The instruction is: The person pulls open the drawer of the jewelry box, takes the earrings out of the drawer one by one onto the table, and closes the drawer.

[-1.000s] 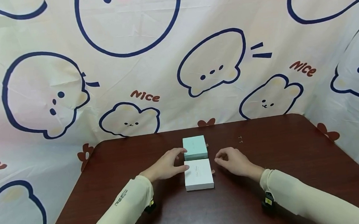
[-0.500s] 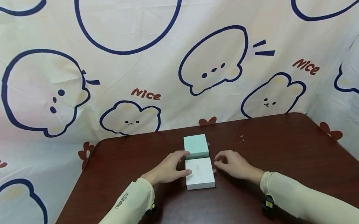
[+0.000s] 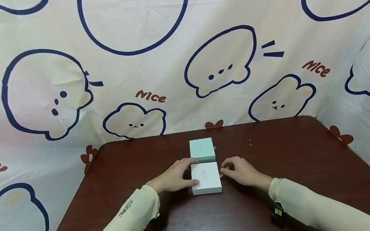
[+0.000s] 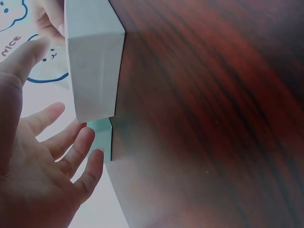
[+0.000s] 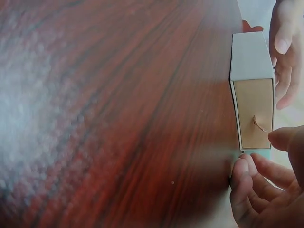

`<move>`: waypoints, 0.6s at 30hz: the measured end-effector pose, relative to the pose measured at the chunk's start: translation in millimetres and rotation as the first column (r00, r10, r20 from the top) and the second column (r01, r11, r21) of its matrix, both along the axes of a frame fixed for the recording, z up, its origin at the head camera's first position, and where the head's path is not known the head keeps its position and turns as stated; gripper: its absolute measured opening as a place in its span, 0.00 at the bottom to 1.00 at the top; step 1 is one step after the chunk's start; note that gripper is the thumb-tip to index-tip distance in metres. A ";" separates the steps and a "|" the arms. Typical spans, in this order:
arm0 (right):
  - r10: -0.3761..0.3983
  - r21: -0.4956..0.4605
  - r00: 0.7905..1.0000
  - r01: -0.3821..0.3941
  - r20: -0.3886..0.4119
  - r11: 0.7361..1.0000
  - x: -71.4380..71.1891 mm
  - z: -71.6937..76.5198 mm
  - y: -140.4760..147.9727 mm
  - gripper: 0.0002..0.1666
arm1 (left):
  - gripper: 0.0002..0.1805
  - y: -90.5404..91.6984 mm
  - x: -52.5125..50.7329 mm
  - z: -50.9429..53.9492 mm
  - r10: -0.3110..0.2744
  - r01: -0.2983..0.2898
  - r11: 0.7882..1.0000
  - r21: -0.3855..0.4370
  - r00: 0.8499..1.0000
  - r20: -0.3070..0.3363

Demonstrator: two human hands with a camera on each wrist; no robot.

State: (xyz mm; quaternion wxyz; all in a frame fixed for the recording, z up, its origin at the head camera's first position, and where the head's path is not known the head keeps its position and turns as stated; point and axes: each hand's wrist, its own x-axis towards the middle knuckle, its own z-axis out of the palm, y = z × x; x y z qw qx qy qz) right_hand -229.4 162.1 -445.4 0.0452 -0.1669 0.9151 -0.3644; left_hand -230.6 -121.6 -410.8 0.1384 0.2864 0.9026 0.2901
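Observation:
A white drawer box [image 3: 206, 181] with faint lettering lies flat on the table, directly in front of a mint-green box [image 3: 201, 148]. My left hand [image 3: 175, 176] is spread at its left, thumb over the lid's left edge and index finger near the seam between the boxes. The left wrist view shows those fingers [image 4: 78, 159] parted. My right hand [image 3: 241, 171] hovers at the right side, fingers loosely bent. In the right wrist view, the tan drawer front [image 5: 254, 104] carries a small ribbon pull [image 5: 259, 124]; the thumb [image 5: 285, 140] is close to it, apart from the other fingers.
Two tiny thin T-shaped pieces [image 3: 249, 142] lie on the dark wooden table [image 3: 289, 150] at the back right. A printed cloth [image 3: 168, 73] hangs behind and along both sides. The mint box has a small tab [image 3: 215, 148] on its right.
My left hand has shifted slightly toward me, its index finger leaving the mint box's top for the seam. My right hand has lowered a little toward the ribbon pull. The boxes stay put.

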 end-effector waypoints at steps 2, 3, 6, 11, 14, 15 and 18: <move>0.009 -0.003 1.000 -0.009 0.002 1.000 0.1 -0.9 0.8 0.07 | 0.40 0.6 0.8 -1.2 -0.002 0.002 1.000 0.002 1.000 0.008; 0.016 -0.006 1.000 -0.016 0.002 1.000 0.0 -1.4 1.2 0.08 | 0.41 1.0 1.1 -1.9 -0.003 0.003 1.000 0.002 1.000 0.012; 0.046 -0.041 0.999 -0.045 0.028 0.998 -0.3 -1.9 2.3 0.09 | 0.45 2.3 1.7 -3.4 -0.007 0.007 1.000 -0.005 1.000 0.023; 0.116 -0.116 0.988 -0.104 0.099 0.988 -0.4 -0.7 3.9 0.12 | 0.52 3.7 2.1 -6.7 -0.019 0.021 0.999 -0.049 0.999 0.030; 0.137 -0.128 0.983 -0.122 0.120 0.984 -0.3 0.4 4.4 0.13 | 0.54 3.8 2.1 -8.3 -0.023 0.026 0.998 -0.050 0.999 0.047; 0.140 -0.130 0.982 -0.124 0.127 0.984 -0.4 0.5 4.6 0.14 | 0.55 3.9 2.1 -8.8 -0.025 0.027 0.999 -0.047 0.998 0.052; 0.143 -0.144 0.978 -0.121 0.151 0.982 -1.6 0.0 4.9 0.14 | 0.56 4.0 1.8 -10.5 -0.029 0.032 0.999 -0.036 0.998 0.062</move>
